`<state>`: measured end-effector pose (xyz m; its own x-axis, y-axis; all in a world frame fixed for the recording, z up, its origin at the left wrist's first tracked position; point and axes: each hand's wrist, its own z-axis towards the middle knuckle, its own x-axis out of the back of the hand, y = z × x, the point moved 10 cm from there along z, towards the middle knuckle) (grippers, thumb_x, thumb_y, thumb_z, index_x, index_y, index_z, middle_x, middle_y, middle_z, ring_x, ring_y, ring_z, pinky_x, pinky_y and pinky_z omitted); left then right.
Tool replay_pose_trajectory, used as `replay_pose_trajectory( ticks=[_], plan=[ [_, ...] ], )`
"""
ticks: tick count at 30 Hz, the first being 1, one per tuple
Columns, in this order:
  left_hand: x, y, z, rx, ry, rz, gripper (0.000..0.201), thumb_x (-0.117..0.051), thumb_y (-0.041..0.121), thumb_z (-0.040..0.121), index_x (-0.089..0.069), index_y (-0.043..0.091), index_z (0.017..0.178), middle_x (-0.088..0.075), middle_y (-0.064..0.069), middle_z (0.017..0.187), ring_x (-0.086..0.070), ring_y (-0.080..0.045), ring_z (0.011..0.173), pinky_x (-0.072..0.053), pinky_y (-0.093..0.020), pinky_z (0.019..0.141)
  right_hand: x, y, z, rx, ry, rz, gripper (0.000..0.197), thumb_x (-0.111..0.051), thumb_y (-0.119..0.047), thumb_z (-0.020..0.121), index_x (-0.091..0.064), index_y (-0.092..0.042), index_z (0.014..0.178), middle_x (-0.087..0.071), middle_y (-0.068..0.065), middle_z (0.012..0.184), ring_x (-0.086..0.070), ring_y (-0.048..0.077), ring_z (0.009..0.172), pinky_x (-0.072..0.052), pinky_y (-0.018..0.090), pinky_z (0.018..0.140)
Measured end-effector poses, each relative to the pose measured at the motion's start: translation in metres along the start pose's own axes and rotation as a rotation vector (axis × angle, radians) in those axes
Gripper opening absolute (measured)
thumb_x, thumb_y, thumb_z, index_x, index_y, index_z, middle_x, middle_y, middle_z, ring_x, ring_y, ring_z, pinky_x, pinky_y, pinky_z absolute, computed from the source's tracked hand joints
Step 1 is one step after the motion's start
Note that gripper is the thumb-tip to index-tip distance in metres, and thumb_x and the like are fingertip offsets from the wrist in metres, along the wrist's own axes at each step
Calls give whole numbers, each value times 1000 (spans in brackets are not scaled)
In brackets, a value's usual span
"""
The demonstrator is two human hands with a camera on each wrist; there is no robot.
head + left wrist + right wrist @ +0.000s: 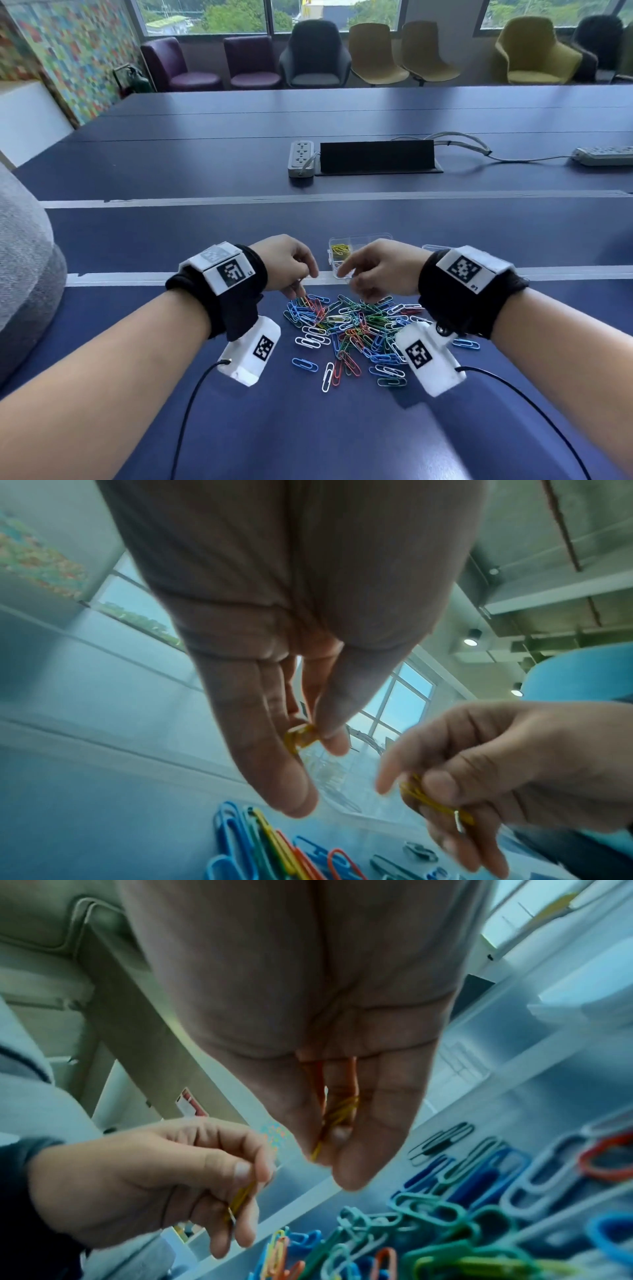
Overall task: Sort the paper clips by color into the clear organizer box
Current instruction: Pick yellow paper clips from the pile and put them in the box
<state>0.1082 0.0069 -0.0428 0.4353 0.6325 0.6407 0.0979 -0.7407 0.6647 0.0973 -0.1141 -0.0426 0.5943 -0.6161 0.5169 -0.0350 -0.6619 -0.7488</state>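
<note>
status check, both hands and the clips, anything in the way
Left hand pinches yellow clip. Right hand grips yellow clips. Organizer box open, yellows in one compartment; mixed pile unsorted. Nothing blocking.

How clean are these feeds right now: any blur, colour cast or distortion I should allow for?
Head view: sharp and evenly daylit, with wide-angle bending at the edges. Left wrist view: bluish cast, right hand motion-blurred, yellow paper clip in left hand soft. Right wrist view: same cast, near pile of coloured paper clips out of focus.
</note>
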Motion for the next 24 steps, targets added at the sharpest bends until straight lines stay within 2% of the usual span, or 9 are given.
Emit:
replay_pose_trajectory(
  ticks=[3,6,7,9,11,13,16,19,24],
  plan=[
    [8,-8,-3,40,42,15,25,-41,2,83,-54,13,65,-55,-1,49,-54,-22,50,-48,-24,53,-5,-2,1,-75,7,174,25,-41,-1,93,-61,-8,79,-48,6,64,-55,17,50,-51,20,45],
    [12,-4,-6,42,73,136,26,-42,6,83,-50,15,60,-45,0,57,-42,-16,52,-33,-20,50,-12,-7,3,-120,18,190,25,-36,-8,88,-47,-13,67,-43,7,61,-40,17,45,-29,17,40],
    [12,-1,-8,35,87,205,23,-45,10,84,-53,17,64,-46,3,59,-43,-15,58,-34,-22,53,-13,-10,3,-113,34,120,23,-38,-13,87,-47,-14,67,-44,5,60,-38,16,45,-26,18,42],
    [14,4,-12,-16,128,360,13,-52,19,83,-63,23,77,-47,11,62,-46,-13,67,-38,-22,63,-9,-20,0,-38,93,-188,20,-51,-25,87,-58,-16,71,-51,0,62,-45,13,51,-35,22,49],
    [10,7,-12,-76,129,490,12,-60,25,79,-69,30,84,-45,14,63,-49,-12,71,-45,-23,70,-14,-32,-5,65,102,-554,19,-62,-35,84,-70,-17,84,-60,-5,73,-55,12,69,-46,24,66],
    [5,4,-11,-96,105,578,11,-67,32,76,-72,33,86,-48,14,68,-56,-14,82,-53,-30,78,-23,-34,-9,91,79,-741,20,-67,-36,81,-74,-22,93,-62,-8,81,-59,12,82,-48,26,79],
    [3,4,-9,-110,97,596,9,-70,35,74,-72,34,83,-55,12,78,-61,-16,91,-55,-35,81,-27,-32,-10,98,94,-772,14,-67,-29,80,-76,-24,90,-69,-6,87,-63,15,85,-54,29,79],
    [2,5,-10,-121,94,583,7,-72,36,71,-72,30,75,-67,5,82,-64,-16,86,-56,-34,77,-22,-31,-8,105,114,-741,14,-64,-22,81,-76,-21,86,-72,-4,88,-61,14,82,-55,28,80],
    [4,11,-11,-154,101,518,8,-73,31,75,-68,24,73,-49,9,61,-49,-12,65,-41,-24,62,-9,-21,-9,50,104,-664,11,-63,-25,81,-73,-21,84,-53,-14,66,-54,11,74,-43,22,69]
  ],
)
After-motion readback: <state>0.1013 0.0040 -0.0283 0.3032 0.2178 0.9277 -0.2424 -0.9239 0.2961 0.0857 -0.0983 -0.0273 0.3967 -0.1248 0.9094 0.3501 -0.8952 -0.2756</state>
